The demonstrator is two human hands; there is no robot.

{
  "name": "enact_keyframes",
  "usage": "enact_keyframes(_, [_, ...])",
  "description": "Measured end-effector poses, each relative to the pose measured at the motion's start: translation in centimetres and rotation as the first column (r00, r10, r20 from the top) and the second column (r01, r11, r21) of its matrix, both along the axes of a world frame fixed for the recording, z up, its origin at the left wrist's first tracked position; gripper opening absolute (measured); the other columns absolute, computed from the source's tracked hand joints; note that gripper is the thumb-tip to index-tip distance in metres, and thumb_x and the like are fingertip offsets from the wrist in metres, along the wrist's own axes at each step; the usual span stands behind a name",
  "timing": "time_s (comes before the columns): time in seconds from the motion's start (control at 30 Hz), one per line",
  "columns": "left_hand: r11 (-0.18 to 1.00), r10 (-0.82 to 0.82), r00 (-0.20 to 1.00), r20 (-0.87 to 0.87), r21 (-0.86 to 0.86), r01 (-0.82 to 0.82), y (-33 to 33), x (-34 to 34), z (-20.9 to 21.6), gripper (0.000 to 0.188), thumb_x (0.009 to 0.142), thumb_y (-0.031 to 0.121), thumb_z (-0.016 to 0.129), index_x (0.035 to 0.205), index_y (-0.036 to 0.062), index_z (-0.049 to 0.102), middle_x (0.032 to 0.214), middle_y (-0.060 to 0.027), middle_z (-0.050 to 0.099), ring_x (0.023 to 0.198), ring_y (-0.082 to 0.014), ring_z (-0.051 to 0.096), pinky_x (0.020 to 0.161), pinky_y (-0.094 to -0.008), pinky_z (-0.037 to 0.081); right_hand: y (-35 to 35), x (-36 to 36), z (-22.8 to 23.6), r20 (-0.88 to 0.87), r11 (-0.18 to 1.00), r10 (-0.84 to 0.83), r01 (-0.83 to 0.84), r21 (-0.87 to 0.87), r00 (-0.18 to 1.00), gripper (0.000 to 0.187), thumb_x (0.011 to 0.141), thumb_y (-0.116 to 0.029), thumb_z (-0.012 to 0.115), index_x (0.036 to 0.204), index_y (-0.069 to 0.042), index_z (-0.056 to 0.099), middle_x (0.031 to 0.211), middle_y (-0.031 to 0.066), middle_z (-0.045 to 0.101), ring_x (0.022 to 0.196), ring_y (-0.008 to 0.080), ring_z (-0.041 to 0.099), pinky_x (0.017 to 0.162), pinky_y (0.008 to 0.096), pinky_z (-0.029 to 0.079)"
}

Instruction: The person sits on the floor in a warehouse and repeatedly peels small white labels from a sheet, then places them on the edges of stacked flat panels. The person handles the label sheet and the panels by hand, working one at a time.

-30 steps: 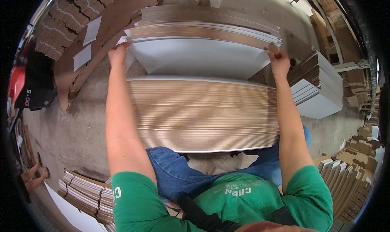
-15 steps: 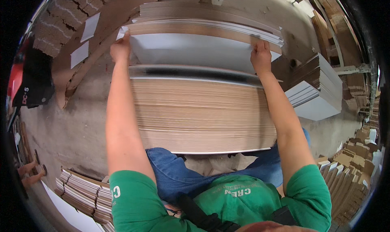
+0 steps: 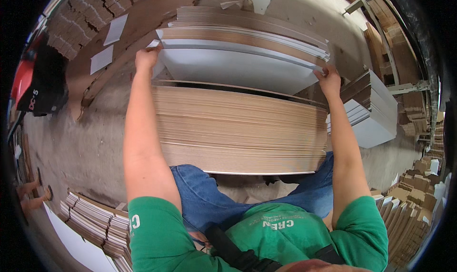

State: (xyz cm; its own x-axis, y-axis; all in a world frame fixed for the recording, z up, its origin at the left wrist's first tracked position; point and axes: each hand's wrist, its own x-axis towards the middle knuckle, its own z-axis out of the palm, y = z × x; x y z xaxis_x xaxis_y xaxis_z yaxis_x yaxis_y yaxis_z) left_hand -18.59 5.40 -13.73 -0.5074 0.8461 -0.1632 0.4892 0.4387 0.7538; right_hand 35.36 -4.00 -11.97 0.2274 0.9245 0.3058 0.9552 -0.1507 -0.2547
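Observation:
A white cardboard sheet (image 3: 238,65) stands on edge in front of me, its long upper edge stretching between my hands. My left hand (image 3: 146,60) is closed at the sheet's upper left corner, where a small white flap sticks up by the fingers. At the upper right corner, my right hand (image 3: 329,80) pinches the edge between thumb and fingers. Nearer to me, between my knees, is a row of tightly packed cardboard sheets (image 3: 238,124) with brown edges upward. Just beyond the held sheet stands another upright bundle of brown and white cardboard (image 3: 252,22).
A white-sided cardboard stack (image 3: 378,112) stands at the right. More cardboard bundles (image 3: 93,224) lie at the lower left and stacked pieces (image 3: 409,210) at the lower right. A red and black object (image 3: 40,88) is at the far left. Another person's feet (image 3: 35,196) show at the left edge.
My right hand has moved right and toward me, to the sheet's corner. My left hand has shifted slightly right. The sheet's white face now shows larger, and a grey-white strip appears along its upper edge.

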Motion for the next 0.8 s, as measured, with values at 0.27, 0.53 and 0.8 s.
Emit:
enact_keyframes(0.27, [0.936,-0.298,0.861,-0.413,-0.304,0.178,-3.4,-2.7,3.0,0.041,0.061,0.019,0.074,0.1,0.0094,0.065,0.099,-0.0098,0.065,0.098,-0.0258,0.059,0.089,-0.0416,0.041,-5.8,-6.7,3.7,-0.358,0.777,0.299,-0.444,-0.447,0.884,0.025,0.08,-0.024,0.059,0.091,-0.003,0.064,0.088,0.015,0.064,0.079,0.0311,0.06,0.071,0.0373,0.047])
enact_keyframes(0.53, [0.834,-0.365,0.929,-0.055,0.424,0.353,-12.8,6.9,14.9,0.025,0.067,0.012,0.069,0.091,0.0086,0.068,0.083,-0.0051,0.067,0.077,-0.0117,0.06,0.072,-0.025,0.047,-9.6,-7.4,5.6,-0.407,0.832,0.306,-0.45,-0.324,0.861,0.024,0.082,-0.023,0.057,0.09,-0.001,0.064,0.083,0.0153,0.064,0.074,0.0271,0.061,0.069,0.034,0.047])
enact_keyframes(0.8, [0.777,-0.628,0.639,0.444,0.388,0.495,-21.1,18.5,18.4,0.029,0.071,-0.002,0.066,0.1,0.001,0.064,0.088,-0.0067,0.065,0.075,-0.01,0.06,0.068,-0.0224,0.049,-12.5,-12.6,14.4,-0.394,0.712,0.701,-0.565,0.416,0.594,0.009,0.079,-0.004,0.06,0.088,0.0,0.06,0.085,0.0095,0.059,0.076,0.0193,0.056,0.065,0.0283,0.046])
